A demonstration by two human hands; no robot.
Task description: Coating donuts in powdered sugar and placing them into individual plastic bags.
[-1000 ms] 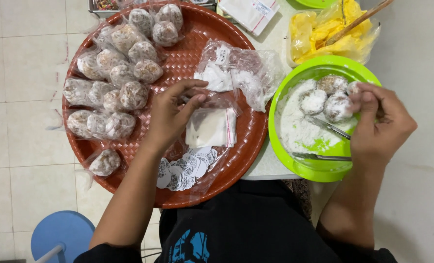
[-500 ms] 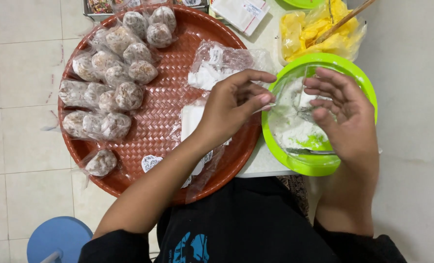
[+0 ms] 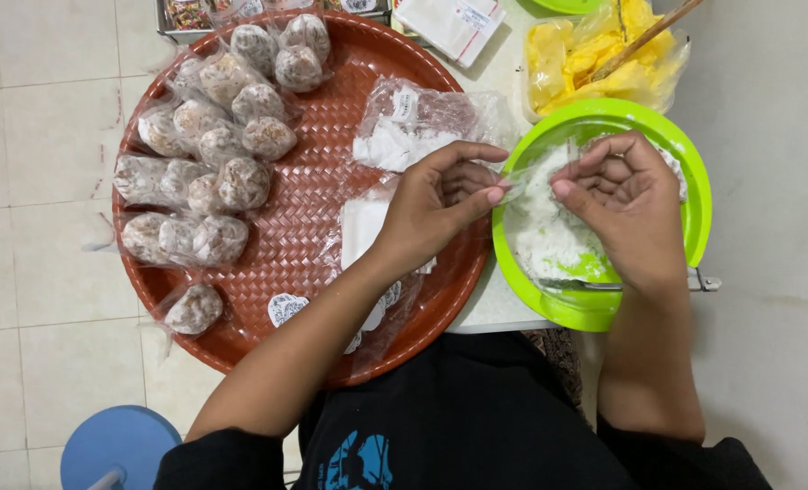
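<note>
My left hand (image 3: pixel 440 204) and my right hand (image 3: pixel 623 204) meet over the left side of a green bowl (image 3: pixel 690 159) that holds white powder (image 3: pixel 544 238). Together they pinch a small clear plastic bag (image 3: pixel 533 172) stretched between the fingertips. What is inside the bag I cannot tell. A metal spoon (image 3: pixel 585 285) lies in the bowl under my right hand. To the left, a round red woven tray (image 3: pixel 318 136) carries several bagged round coated balls (image 3: pixel 218 186), a stack of clear bags (image 3: pixel 413 127) and small labels (image 3: pixel 286 308).
A clear container of yellow pieces (image 3: pixel 594 59) with a wooden stick stands behind the bowl. A white packet (image 3: pixel 449 23) lies at the top. A blue stool (image 3: pixel 113 449) sits on the tiled floor at bottom left.
My left hand lifted off the bags on the tray and moved right to the bowl. My right hand left the balls in the bowl and now pinches the clear bag with it.
</note>
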